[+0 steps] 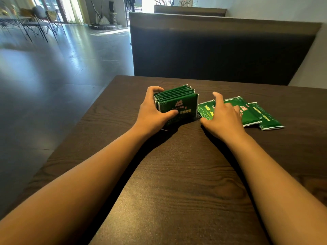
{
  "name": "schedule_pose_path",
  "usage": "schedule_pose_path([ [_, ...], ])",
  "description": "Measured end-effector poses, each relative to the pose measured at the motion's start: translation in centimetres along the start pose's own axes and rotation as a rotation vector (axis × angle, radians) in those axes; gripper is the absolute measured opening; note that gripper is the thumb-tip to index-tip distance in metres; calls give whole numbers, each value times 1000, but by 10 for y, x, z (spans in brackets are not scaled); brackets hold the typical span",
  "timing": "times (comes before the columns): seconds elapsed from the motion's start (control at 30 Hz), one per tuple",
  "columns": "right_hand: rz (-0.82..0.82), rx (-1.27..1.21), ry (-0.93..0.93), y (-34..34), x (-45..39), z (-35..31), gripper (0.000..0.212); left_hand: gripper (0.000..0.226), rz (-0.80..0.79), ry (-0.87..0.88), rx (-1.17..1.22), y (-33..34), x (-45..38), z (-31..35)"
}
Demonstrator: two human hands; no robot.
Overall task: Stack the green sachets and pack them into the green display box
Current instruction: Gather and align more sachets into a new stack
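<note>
Your left hand (152, 110) is wrapping around a bundle of green sachets (178, 103) standing on edge on the dark wood-grain bench (177, 174). Its grip is closed on that bundle: your fingers are curling over the far top corner while your thumb is pressing against the printed front face of the nearest sachet. The sachets in the bundle are sitting packed face to face, their white sealed edges showing along the top and right side, and the bundle is leaning slightly away from you.

Your right hand (223, 115) is resting just to the right of the bundle, apart from it. Its fingers are spreading out and lying on a loose sachet (247, 112) lying flat on the bench; that grip is relaxed and holding nothing, with your index finger lifting upward and your thumb touching the bench surface near the bundle's lower right corner. A second loose sachet (269, 117) is lying flat further right, tucked partly under the edge of the first one.

Both of your bare forearms are reaching in from the bottom of the view. Beyond the bench a dark high-backed booth seat (221, 48) is facing you, and a shiny grey floor (62, 68) is stretching away to your left toward some chairs (40, 20) by bright windows.
</note>
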State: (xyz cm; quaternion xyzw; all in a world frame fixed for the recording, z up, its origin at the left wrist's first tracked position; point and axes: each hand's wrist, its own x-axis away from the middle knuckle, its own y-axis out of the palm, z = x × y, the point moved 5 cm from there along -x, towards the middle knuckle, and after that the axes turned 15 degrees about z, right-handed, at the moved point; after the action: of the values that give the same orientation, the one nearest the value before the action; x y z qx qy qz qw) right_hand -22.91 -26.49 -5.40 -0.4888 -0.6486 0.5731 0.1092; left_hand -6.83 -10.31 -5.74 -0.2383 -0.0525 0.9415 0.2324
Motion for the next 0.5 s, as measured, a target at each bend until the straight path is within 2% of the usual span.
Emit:
schedule_pose_path([
  [0.2, 51, -66, -19, -7, 4, -5, 105, 71, 4, -20, -2, -1, -1, -5],
  [0.3, 94, -105, -18, -6, 3, -4, 104, 71, -12, -20, -4, 0, -1, -5],
  [0.5, 335, -402, 84, -26, 2, -4, 60, 73, -30, -17, -17, 1, -1, -4],
])
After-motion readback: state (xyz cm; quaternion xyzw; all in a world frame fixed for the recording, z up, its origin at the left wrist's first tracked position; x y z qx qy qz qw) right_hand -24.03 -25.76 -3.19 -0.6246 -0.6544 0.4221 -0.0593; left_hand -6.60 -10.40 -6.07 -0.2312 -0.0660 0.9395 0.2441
